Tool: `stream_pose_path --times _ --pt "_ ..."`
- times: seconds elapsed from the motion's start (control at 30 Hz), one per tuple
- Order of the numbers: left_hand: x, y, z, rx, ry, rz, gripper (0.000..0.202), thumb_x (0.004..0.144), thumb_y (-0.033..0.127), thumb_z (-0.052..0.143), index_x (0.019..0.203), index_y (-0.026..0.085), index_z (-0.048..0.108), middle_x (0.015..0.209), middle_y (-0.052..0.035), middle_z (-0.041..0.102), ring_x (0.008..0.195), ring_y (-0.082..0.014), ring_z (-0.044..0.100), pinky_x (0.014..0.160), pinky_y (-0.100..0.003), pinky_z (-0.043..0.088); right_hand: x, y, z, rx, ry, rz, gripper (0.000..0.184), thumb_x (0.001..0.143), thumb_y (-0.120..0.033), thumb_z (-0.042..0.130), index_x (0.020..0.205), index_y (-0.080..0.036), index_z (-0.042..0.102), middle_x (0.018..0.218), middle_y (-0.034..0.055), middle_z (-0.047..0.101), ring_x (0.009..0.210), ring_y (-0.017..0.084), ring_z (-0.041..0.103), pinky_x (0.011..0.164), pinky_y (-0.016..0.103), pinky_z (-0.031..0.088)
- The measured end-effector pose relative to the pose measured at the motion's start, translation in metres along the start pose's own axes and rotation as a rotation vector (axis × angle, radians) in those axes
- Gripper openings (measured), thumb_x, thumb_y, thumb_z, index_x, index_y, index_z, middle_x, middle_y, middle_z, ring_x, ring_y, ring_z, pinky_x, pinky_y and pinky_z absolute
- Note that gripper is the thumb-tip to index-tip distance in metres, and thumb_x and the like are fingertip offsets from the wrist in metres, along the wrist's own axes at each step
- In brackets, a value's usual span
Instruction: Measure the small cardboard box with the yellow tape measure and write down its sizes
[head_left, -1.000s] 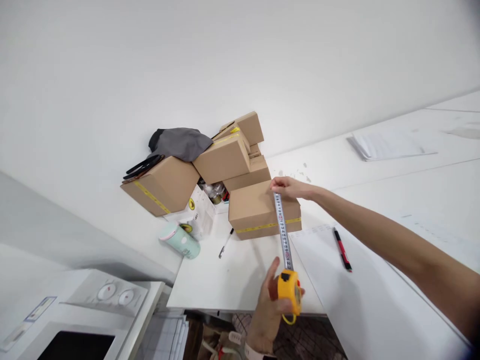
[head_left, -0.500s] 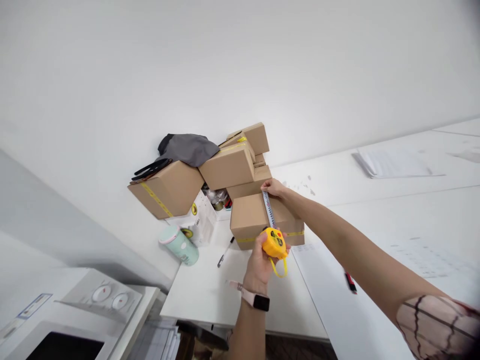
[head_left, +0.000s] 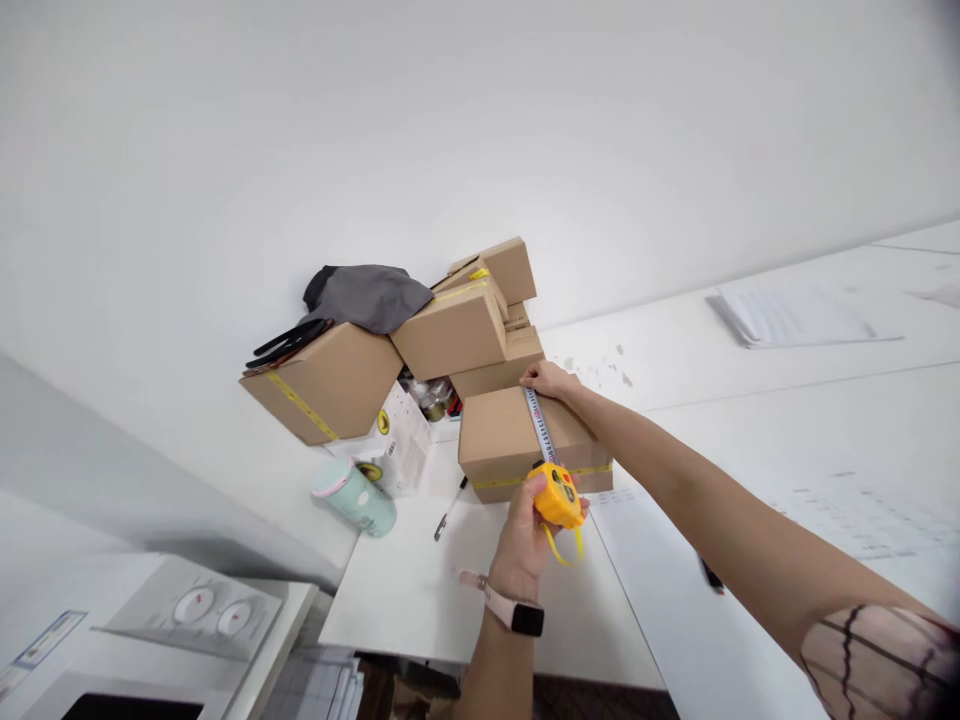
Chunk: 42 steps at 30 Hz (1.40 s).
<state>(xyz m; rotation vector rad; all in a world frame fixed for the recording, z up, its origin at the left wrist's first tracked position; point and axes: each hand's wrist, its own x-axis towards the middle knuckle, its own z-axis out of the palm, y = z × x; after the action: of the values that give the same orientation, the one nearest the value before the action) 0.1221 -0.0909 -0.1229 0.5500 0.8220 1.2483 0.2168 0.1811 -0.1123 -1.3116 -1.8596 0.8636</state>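
A yellow tape measure sits in my left hand, whose fingers are wrapped round its case; a yellow strap loop hangs below. Its blade is drawn out across the top of a closed cardboard box with yellow tape round its side. At the far edge of that box, my right hand pinches the blade's end. The case is at the box's near top edge. My right forearm hides part of the box's right side.
Behind and left stand stacked cardboard boxes, one under a grey cloth. A mint-green tumbler and a pen lie left of the box. A microwave stands lower left; papers lie far right, a dark-handled object near my forearm.
The view has shifted slightly. The tape measure's case has moved a little right and down and turned slightly; both hands keep their hold.
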Motion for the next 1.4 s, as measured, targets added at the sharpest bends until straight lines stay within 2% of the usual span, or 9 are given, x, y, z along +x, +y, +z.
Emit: stream_pose_path --times 0.33,0.53,0.63,0.73,0.83,1.0,1.17,1.27,1.4 --pt "-0.007 -0.002 -0.005 0.089 -0.034 0.078 0.057 0.065 0.05 0.081 0.107 0.014 0.069 0.106 -0.0129 0.069 0.081 -0.0252 0.069 0.081 -0.041 0.054 -0.008 -0.007 -0.007 0.093 0.017 -0.028 0.019 0.078 -0.036 0.073 0.07 -0.019 0.068 0.074 0.0036 0.069 0.076 0.019 0.061 0.072 0.027 0.045" --pt "-0.041 0.021 -0.074 0.4 0.128 0.452 0.07 0.064 0.041 0.087 0.125 0.025 0.058 0.102 -0.0063 0.067 0.092 -0.0245 0.068 0.079 -0.033 0.054 -0.086 0.023 -0.065 0.292 0.243 -0.007 0.033 0.092 -0.048 0.055 0.101 -0.02 0.069 0.092 0.0076 0.072 0.084 0.018 0.062 0.077 0.028 0.046" --pt "-0.039 0.033 -0.111 0.494 0.221 0.495 0.069 0.064 0.039 0.087 0.124 0.025 0.056 0.099 -0.0031 0.066 0.089 -0.0195 0.067 0.079 -0.029 0.053 -0.145 0.052 -0.076 0.193 0.145 0.114 0.048 0.093 -0.057 0.05 0.121 -0.021 0.066 0.083 0.0068 0.07 0.073 0.019 0.061 0.071 0.03 0.046" --pt "-0.022 0.038 -0.127 0.515 0.198 0.447 0.062 0.063 0.039 0.086 0.116 0.021 0.06 0.095 -0.0019 0.066 0.083 -0.0176 0.066 0.078 -0.028 0.053 -0.186 0.064 -0.066 0.224 -0.03 0.047 0.065 0.092 -0.061 0.049 0.148 -0.027 0.046 0.086 0.0041 0.068 0.075 0.019 0.061 0.072 0.031 0.048" --pt "-0.009 0.043 -0.122 0.477 0.143 0.424 0.061 0.061 0.04 0.085 0.112 0.019 0.061 0.095 -0.002 0.066 0.08 -0.018 0.067 0.077 -0.03 0.054 -0.197 0.053 -0.057 0.214 -0.078 -0.091 0.074 0.087 -0.064 0.056 0.149 -0.026 0.045 0.082 0.0016 0.063 0.074 0.018 0.058 0.069 0.031 0.046" --pt "-0.005 0.068 -0.095 0.463 0.085 0.461 0.061 0.062 0.038 0.083 0.116 0.021 0.061 0.101 -0.005 0.069 0.084 -0.0218 0.07 0.08 -0.034 0.056 -0.173 0.017 -0.084 0.093 0.112 -0.129 0.062 0.083 -0.065 0.061 0.129 -0.023 0.059 0.066 -0.0031 0.052 0.064 0.016 0.052 0.062 0.029 0.04" --pt "-0.006 0.078 -0.062 0.448 0.041 0.481 0.066 0.058 0.038 0.086 0.117 0.02 0.062 0.102 -0.0069 0.07 0.086 -0.0252 0.071 0.08 -0.036 0.057 -0.137 0.013 -0.099 -0.181 0.379 -0.053 0.039 0.087 -0.057 0.058 0.097 -0.021 0.068 0.096 0.0089 0.065 0.09 0.024 0.059 0.079 0.036 0.046" --pt "-0.017 0.054 -0.045 0.421 0.027 0.505 0.071 0.057 0.041 0.088 0.12 0.021 0.062 0.112 -0.0092 0.068 0.09 -0.0275 0.071 0.079 -0.037 0.057 -0.118 0.016 -0.09 -0.203 0.394 -0.25 0.026 0.092 -0.039 0.053 0.095 -0.019 0.069 0.113 0.0127 0.066 0.105 0.026 0.058 0.091 0.038 0.045" --pt "-0.036 -0.013 -0.027 0.301 -0.077 0.356 0.073 0.056 0.044 0.09 0.12 0.024 0.062 0.121 -0.0103 0.065 0.095 -0.0289 0.07 0.081 -0.038 0.057 -0.106 0.014 -0.079 -0.193 0.325 -0.354 0.031 0.096 -0.023 0.04 0.111 -0.021 0.067 0.106 0.0077 0.072 0.099 0.024 0.06 0.092 0.039 0.043"
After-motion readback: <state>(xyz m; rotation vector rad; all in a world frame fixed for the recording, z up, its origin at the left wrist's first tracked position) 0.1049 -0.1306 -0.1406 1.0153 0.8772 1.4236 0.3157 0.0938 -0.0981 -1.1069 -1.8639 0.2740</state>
